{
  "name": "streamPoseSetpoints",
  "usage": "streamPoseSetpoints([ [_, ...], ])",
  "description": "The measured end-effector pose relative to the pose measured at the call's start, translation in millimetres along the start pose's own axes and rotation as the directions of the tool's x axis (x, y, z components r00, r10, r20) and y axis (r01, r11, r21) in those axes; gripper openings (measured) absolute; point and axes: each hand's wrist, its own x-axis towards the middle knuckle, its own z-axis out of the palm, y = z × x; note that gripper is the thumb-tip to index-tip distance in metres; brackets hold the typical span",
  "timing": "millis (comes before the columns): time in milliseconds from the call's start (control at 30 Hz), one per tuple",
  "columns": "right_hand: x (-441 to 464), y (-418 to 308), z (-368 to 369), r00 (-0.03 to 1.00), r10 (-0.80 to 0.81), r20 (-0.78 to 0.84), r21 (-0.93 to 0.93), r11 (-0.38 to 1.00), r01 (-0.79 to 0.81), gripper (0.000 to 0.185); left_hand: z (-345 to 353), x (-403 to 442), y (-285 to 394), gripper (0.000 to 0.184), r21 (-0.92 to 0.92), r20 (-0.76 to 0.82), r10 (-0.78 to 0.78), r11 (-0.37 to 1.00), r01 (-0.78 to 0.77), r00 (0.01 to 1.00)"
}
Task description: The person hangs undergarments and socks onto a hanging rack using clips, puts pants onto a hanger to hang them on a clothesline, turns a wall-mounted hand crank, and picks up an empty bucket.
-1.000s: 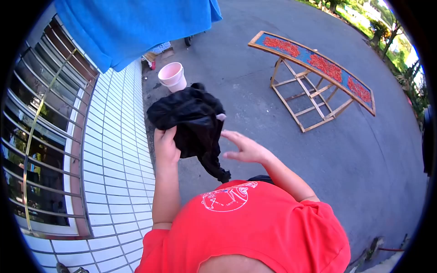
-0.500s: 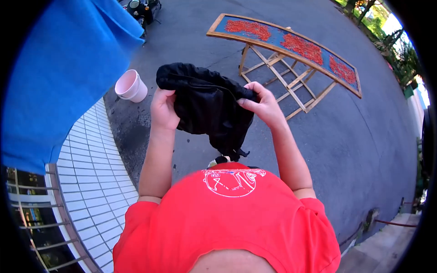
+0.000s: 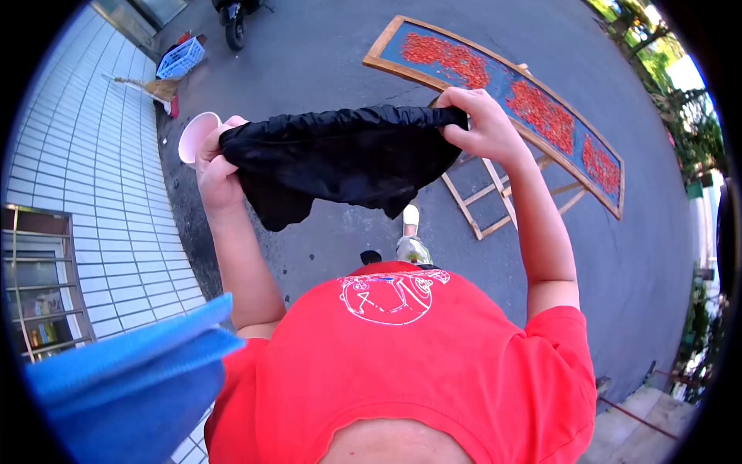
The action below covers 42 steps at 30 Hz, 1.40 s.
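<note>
A black garment (image 3: 344, 158) with a gathered, elastic-looking top edge is stretched sideways between my hands, its lower part hanging loose. My left hand (image 3: 219, 166) pinches its left end, in front of the pink bucket. At the other end, my right hand (image 3: 483, 127) grips the same edge, fingers over it and thumb beneath, close to the near side of the wooden-framed rack.
A rack (image 3: 483, 83) with red pieces spread on blue mesh stands ahead right. The pink bucket (image 3: 197, 138), a blue basket (image 3: 181, 58) and a broom are by the white tiled wall (image 3: 100, 170). Blue cloth (image 3: 139, 379) hangs lower left. A motorbike wheel (image 3: 235, 33) shows far ahead.
My right hand took hold of the black garment, and both hands have since moved apart, stretching its top edge. The blue cloth has shifted to the lower left of the view.
</note>
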Motion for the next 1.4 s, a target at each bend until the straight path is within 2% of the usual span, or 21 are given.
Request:
streamPoseSetpoints([
  [33,35.1,35.7,26.4,0.994,-0.108,0.001,-0.19,0.976,0.106,0.021,-12.9,12.9,-10.1,0.033,0.064,-0.011,-0.01,0.998,0.01,1.0],
  [100,86.3,77.9,45.7,0.989,0.081,0.126,-0.02,0.997,-0.079,0.022,-21.0,42.4,-23.5,0.03,0.289,-0.178,0.077,0.957,-0.023,0.981],
  [167,132.1,121.9,61.9,0.986,0.108,0.131,0.237,0.962,-0.137,0.022,-45.6,80.5,-26.4,0.029,0.372,-0.091,0.113,0.926,-0.071,0.989],
  [233,178.2,151.3,58.9,0.983,0.075,0.165,0.654,0.738,-0.166,0.012,-60.6,116.5,-21.3,0.029,0.448,-0.15,0.086,0.894,-0.01,0.985],
  [333,261.0,177.1,49.1,0.983,-0.08,0.164,0.893,0.435,-0.113,0.015,-108.3,162.4,-4.3,0.028,0.579,-0.204,-0.144,0.78,0.238,0.968],
  [467,357.2,196.7,46.4,0.916,-0.33,0.228,0.876,0.481,-0.045,0.017,-164.7,192.0,-0.1,0.039,0.634,-0.18,-0.403,0.65,0.419,0.897],
  [500,377.1,197.0,56.6,0.871,-0.395,0.294,0.86,0.507,-0.06,0.017,-184.4,190.9,1.2,0.049,0.72,-0.272,-0.379,0.53,0.448,0.885],
  [533,390.9,204.8,70.5,0.754,-0.455,0.473,0.738,0.673,-0.057,0.017,-174.1,204.8,-1.2,0.054,0.811,-0.182,-0.232,0.514,0.279,0.956],
  [567,403.3,198.5,85.6,0.632,-0.538,0.558,0.596,0.79,0.147,0.022,-175.6,216.0,2.6,0.049,0.805,-0.148,-0.142,0.557,0.202,0.979],
  [667,440.6,204.3,140.8,0.283,-0.276,0.919,0.122,0.878,0.463,0.04,-184.5,254.3,16.6,0.045,0.9,-0.006,-0.084,0.434,0.042,0.996],
  [733,483.2,221.2,171.4,0.312,-0.259,0.914,0.013,0.788,0.615,0.041,-189.7,280.7,22.4,0.047,0.93,0.114,-0.158,0.364,-0.049,0.981],
  [800,532.7,230.6,173.5,0.42,-0.342,0.841,-0.02,0.754,0.656,0.039,-209.5,306.2,35.1,0.045,0.9,0.155,-0.048,0.42,-0.121,0.987],
  [900,581.1,228.8,160.3,0.361,-0.786,0.502,0.27,0.539,0.798,0.031,-266.1,322.6,54.5,0.033,0.933,-0.027,0.091,0.361,-0.008,0.995],
  [933,571.4,222.1,150.1,0.36,-0.787,0.501,0.267,0.537,0.8,0.031,-260.6,321.3,55.6,0.033,0.939,-0.034,0.088,0.344,0.002,0.995],
  [1033,610.0,193.2,131.0,0.172,-0.856,0.487,0.423,0.404,0.811,0.032,-322.1,335.3,67.9,0.03,0.867,-0.115,0.214,-0.455,0.203,0.97],
  [1100,645.1,187.5,123.6,0.155,-0.835,0.528,0.365,0.387,0.847,0.032,-344.7,341.2,68.8,0.033,0.843,-0.197,0.234,-0.456,0.286,0.952],
  [1167,698.6,200.5,118.4,0.329,-0.8,0.501,0.074,0.419,0.905,0.033,-338.8,363.3,84.1,0.039,0.921,-0.097,0.4,-0.312,0.234,0.911],
  [1267,770.8,190.4,69.1,0.404,-0.905,0.132,-0.21,0.373,0.904,0.031,-259.2,407.8,119.9,0.043,0.806,0.145,0.541,-0.55,0.219,0.828],
  [1333,783.7,193.5,44.1,0.361,-0.908,-0.214,-0.213,0.404,0.89,0.026,-237.2,417.0,107.5,0.041,0.691,0.262,0.554,-0.68,0.247,0.79],
  [1367,791.5,206.4,56.3,0.28,-0.898,-0.34,-0.075,0.323,0.944,0.024,-249.5,412.1,85.5,0.039,0.651,0.411,0.614,-0.715,0.255,0.675],
  [1400,812.7,225.6,104.4,0.254,-0.953,-0.163,0.046,0.25,0.967,0.025,-264.8,409.4,61.0,0.039,0.622,0.521,0.646,-0.735,0.271,0.557],
])
